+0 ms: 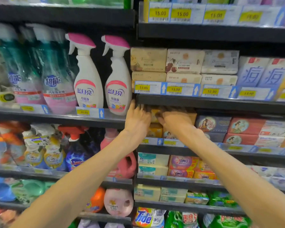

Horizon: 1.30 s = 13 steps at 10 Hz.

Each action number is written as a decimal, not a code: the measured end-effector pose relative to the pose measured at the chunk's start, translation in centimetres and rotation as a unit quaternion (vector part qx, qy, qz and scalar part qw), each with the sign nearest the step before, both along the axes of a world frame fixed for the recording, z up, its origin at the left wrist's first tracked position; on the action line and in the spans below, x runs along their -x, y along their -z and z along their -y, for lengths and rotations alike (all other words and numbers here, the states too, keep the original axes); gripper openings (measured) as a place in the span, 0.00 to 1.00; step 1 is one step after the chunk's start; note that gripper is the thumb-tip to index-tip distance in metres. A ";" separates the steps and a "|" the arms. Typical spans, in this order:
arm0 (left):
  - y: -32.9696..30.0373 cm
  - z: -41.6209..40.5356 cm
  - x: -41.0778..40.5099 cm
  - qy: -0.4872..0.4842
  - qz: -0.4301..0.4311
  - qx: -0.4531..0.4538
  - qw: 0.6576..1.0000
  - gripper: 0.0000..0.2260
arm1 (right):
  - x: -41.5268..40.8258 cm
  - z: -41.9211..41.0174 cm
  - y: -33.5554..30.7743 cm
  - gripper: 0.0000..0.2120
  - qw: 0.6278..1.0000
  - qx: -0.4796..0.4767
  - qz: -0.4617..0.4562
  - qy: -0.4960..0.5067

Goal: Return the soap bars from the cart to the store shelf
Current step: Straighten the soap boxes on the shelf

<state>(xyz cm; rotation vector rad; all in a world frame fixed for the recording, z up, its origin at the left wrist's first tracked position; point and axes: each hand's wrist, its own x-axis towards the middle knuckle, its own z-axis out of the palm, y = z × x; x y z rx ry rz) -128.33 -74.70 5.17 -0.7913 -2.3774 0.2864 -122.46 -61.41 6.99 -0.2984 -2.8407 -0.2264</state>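
Soap bars (pixel 156 115) in yellow-orange wrappers sit stacked at the left end of the shelf (pixel 220 102) bay, directly ahead of both sets of fingertips and partly hidden behind them. Judging by the boxy, printed packs, each bar should handle as a small rigid block: dense for its size, firm enough to squeeze without deforming, with glossy wrapping that may slide against its neighbours. The long side faces look like the best place to grip, thumb on one and fingers on the other, so a bar can be pushed in flat on top of the stack.

The left hand (pixel 137 122) reaches into the bay with its fingers (pixel 141 108) spread and fairly straight, the tips under the lip of the shelf above and just left of the top yellow bar; whether they touch the wrapper or the upright post is unclear. The right hand (pixel 177 120) lies just beside it, back of the hand up, fingers extending inward over the top of the stack. They appear to press or cover a tan-wrapped bar, but the tips are lost in shadow, so I cannot tell whether they curl round it.

Blue and red boxed soaps (pixel 227 125) stand further right of the right fingers, and white spray bottles (pixel 104 76) stand above and left of the left ones.
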 end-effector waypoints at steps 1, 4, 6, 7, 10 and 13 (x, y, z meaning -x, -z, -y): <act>0.3 -0.2 0.4 -0.003 -0.017 -0.004 1.000 0.15 | 0.1 -0.1 0.0 0.21 1.000 -0.014 0.014 0.003; -0.2 0.3 0.6 0.018 -0.013 -0.028 0.999 0.09 | -0.5 -0.2 -0.4 0.19 1.000 -0.006 0.010 -0.023; 0.2 0.2 1.5 0.006 -0.061 0.007 0.998 0.15 | -0.6 -0.1 -0.3 0.19 1.000 0.003 -0.004 -0.028; 0.4 0.3 1.4 0.004 -0.068 -0.002 0.998 0.16 | -0.7 -0.2 -0.2 0.20 1.000 0.017 -0.007 -0.021; 0.3 0.4 1.7 0.008 -0.061 -0.020 0.998 0.19 | 0.1 -0.5 0.3 0.25 0.999 0.030 -0.022 -0.028; -0.1 0.6 2.1 0.006 -0.058 0.022 0.998 0.18 | 0.9 -0.9 -0.2 0.29 0.999 0.022 0.016 -0.021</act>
